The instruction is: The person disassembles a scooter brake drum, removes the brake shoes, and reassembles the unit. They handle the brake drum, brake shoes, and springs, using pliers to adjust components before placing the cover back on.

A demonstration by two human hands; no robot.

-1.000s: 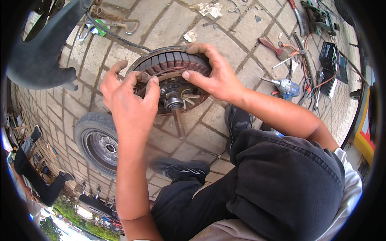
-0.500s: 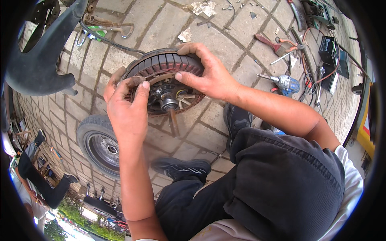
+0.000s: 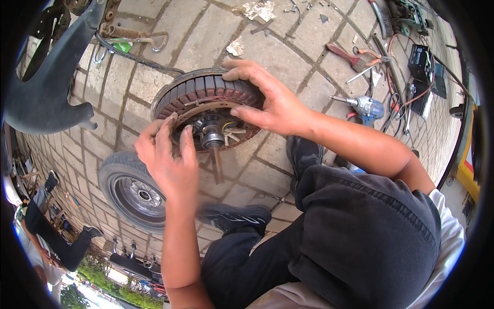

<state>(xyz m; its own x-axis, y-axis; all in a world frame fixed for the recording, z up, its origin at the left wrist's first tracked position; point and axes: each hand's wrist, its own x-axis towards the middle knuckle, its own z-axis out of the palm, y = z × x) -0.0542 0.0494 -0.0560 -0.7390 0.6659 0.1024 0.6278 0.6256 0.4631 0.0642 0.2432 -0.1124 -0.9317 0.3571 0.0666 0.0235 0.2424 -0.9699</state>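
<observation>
A hub motor stator (image 3: 198, 91), with dark segments and reddish copper windings round its edge, is tilted up in front of me. From its hub a bearing and a rusty axle (image 3: 216, 165) stick out toward me. My right hand (image 3: 267, 98) grips the far right part, fingers over the outer edge and thumb on the inner metal ring. At the near left edge, my left hand (image 3: 170, 154) has its fingers and thumb bent round the rim, partly hiding it. A cable (image 3: 139, 58) runs off behind the stator to the left.
A small wheel with a tyre (image 3: 110, 177) lies at the near left, close to my left forearm. A blue cordless drill (image 3: 368, 108), a paintbrush (image 3: 346, 55), pliers (image 3: 378, 57) and a black battery (image 3: 421, 62) lie right. Black bodywork (image 3: 41, 98) stands left. Another person's legs (image 3: 59, 232) show lower left.
The stator has tilted and turned slightly, showing more windings at its left. My left hand has slid down and toward me along the rim. The right hand keeps its hold.
</observation>
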